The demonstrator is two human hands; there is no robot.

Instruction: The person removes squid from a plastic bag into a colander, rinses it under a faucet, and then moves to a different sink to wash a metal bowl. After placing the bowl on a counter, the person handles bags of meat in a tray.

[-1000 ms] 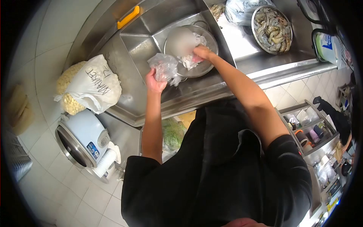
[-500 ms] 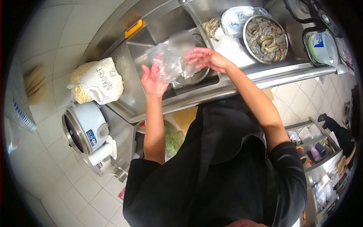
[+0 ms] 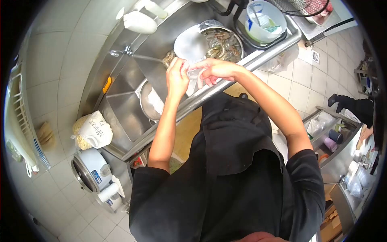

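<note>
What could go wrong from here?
1. The right hand is close to the bowl of shrimp; a careless swing could bump it and spill some.
2. Loose shrimp lie outside the bowl near the left hand, so they might get brushed aside or overlooked.
3. The plastic tub, with a utensil in it, is near the sink's front rim; a knock could tip it.
</note>
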